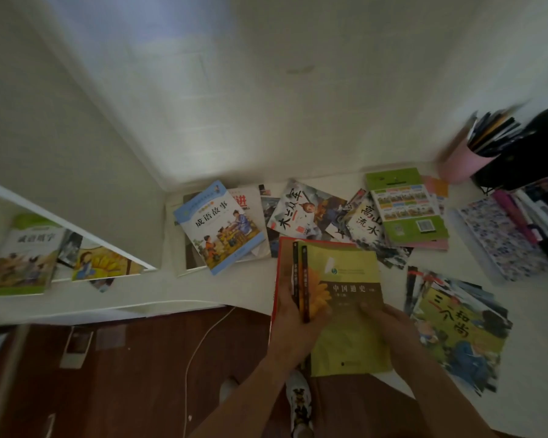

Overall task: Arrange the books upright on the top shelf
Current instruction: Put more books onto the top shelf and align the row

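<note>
Both hands are on a small stack at the near edge of the white surface (298, 191). The left hand (293, 324) grips 2 thin dark books (300, 273) by their spines, on top of the olive book (348, 317). The right hand (389, 324) pinches that olive book's right edge. More books lie flat beyond: a blue-edged one (219, 227) far left, a green one (405, 207) far right.
</note>
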Demonstrator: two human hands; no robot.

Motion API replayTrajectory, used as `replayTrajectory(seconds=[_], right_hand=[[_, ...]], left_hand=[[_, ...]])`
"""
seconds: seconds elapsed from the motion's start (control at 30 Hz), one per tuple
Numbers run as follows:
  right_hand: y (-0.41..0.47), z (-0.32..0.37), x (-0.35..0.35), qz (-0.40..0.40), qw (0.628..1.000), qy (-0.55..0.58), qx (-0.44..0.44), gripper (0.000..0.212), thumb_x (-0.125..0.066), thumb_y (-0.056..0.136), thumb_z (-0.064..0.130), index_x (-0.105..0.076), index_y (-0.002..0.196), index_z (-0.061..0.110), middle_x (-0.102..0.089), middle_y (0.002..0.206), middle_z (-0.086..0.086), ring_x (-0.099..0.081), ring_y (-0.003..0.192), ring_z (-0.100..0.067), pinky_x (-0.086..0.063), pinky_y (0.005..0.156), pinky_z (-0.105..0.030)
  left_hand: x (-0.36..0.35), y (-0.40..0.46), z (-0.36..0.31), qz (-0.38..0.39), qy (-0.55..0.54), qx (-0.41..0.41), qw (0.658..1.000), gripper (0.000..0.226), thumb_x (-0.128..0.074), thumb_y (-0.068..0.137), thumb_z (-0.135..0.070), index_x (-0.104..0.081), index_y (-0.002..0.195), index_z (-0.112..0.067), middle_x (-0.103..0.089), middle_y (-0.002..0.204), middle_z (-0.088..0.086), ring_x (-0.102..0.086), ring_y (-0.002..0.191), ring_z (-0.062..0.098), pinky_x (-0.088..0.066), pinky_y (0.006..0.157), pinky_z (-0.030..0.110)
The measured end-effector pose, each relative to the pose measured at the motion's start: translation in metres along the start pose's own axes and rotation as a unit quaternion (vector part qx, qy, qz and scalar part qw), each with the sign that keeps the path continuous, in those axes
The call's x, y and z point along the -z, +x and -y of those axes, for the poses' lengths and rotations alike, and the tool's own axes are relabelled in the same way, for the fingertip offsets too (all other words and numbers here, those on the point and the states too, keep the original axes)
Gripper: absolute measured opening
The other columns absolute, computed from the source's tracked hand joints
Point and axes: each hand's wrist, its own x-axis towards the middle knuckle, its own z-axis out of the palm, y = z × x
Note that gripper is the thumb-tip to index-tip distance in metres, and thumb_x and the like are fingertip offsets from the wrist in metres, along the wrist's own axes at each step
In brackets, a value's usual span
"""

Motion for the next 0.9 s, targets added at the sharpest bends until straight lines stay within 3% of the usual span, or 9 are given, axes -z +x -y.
replayTrajectory(seconds=[0.1,0.17,0.23,0.33,0.47,0.57,0.63,0.77,0.9], right_hand=[[0.003,-0.002,0.006,0.021,0.999,0.036,-0.01,0.051,-0.086,0.075,0.031,-0.068,0.118,0.008,-0.076,0.104,-0.014,-0.074,0.094,-0.035,-0.059,0.086,-0.049],[0.001,0.002,0.013,0.059,0.995,0.076,0.005,0.07,-0.094,0.061,0.036,-0.068,0.12,0.008,-0.076,0.11,-0.015,-0.074,0.1,-0.037,-0.057,0.093,-0.056],[-0.004,0.012,0.02,0.094,0.986,0.132,0.046,0.065,-0.091,0.066,0.026,-0.068,0.123,0.007,-0.073,0.119,-0.018,-0.071,0.107,-0.038,-0.054,0.095,-0.056],[-0.017,0.035,0.031,0.129,0.969,0.165,0.135,0.046,-0.072,0.079,0.007,-0.067,0.124,0.005,-0.071,0.122,-0.02,-0.068,0.112,-0.039,-0.05,0.098,-0.057],[-0.027,0.05,0.038,0.135,0.956,0.126,0.226,0.077,-0.091,0.066,0.023,-0.059,0.135,0.008,-0.07,0.126,-0.013,-0.068,0.114,-0.03,-0.058,0.09,-0.047],[-0.028,0.045,0.03,0.115,0.957,0.099,0.246,0.074,-0.085,0.065,0.009,-0.058,0.134,0.008,-0.071,0.12,-0.011,-0.07,0.107,-0.021,-0.061,0.077,-0.029],[-0.024,0.039,0.023,0.122,0.962,0.091,0.225,0.086,-0.097,0.052,0.021,-0.061,0.13,0.011,-0.073,0.116,-0.008,-0.07,0.107,-0.025,-0.061,0.076,-0.03],[-0.016,0.031,0.017,0.103,0.967,0.096,0.211,0.074,-0.098,0.049,0.025,-0.065,0.116,0.018,-0.078,0.095,0.007,-0.07,0.104,-0.023,-0.06,0.071,-0.026],[-0.012,0.032,0.018,0.108,0.973,0.082,0.189,0.058,-0.071,0.071,-0.022,-0.064,0.12,0.009,-0.077,0.095,0.003,-0.068,0.104,-0.022,-0.057,0.066,-0.019]], left_hand=[[-0.005,-0.005,-0.011,-0.011,-0.007,-0.045,0.999,0.078,-0.074,0.094,-0.01,-0.029,0.153,-0.034,-0.06,0.131,-0.034,-0.06,0.124,-0.004,-0.05,0.104,0.021],[-0.006,-0.008,-0.018,-0.005,-0.023,-0.059,0.998,0.068,-0.074,0.094,-0.01,-0.039,0.147,-0.034,-0.063,0.132,-0.028,-0.061,0.126,0.001,-0.051,0.106,0.028],[-0.006,-0.014,-0.029,0.017,-0.043,-0.068,0.997,0.065,-0.076,0.093,-0.016,-0.043,0.147,-0.032,-0.064,0.136,-0.017,-0.062,0.127,0.011,-0.052,0.107,0.042],[0.003,-0.013,-0.05,0.056,-0.067,-0.079,0.993,0.069,-0.079,0.09,-0.021,-0.046,0.14,-0.054,-0.064,0.136,-0.012,-0.063,0.126,0.015,-0.054,0.104,0.046],[0.025,0.003,-0.076,0.128,-0.059,-0.105,0.984,0.081,-0.073,0.093,-0.006,-0.043,0.136,-0.067,-0.063,0.136,-0.017,-0.062,0.128,0.021,-0.054,0.103,0.049],[0.03,0.01,-0.065,0.13,-0.082,-0.071,0.986,0.075,-0.072,0.092,-0.001,-0.044,0.144,-0.048,-0.063,0.137,-0.014,-0.06,0.13,0.017,-0.055,0.101,0.039],[0.029,0.01,-0.053,0.109,-0.1,-0.01,0.989,0.069,-0.073,0.089,0.001,-0.047,0.143,-0.032,-0.066,0.136,-0.007,-0.061,0.128,0.015,-0.055,0.098,0.03],[0.024,0.015,-0.038,0.069,-0.057,0.005,0.996,0.065,-0.073,0.082,0.016,-0.056,0.127,-0.028,-0.071,0.115,-0.019,-0.064,0.117,0.0,-0.054,0.086,0.016],[0.018,0.02,-0.032,0.032,-0.025,-0.031,0.999,0.062,-0.074,0.077,0.022,-0.057,0.127,-0.01,-0.067,0.116,-0.013,-0.065,0.106,-0.012,-0.052,0.085,0.01]])
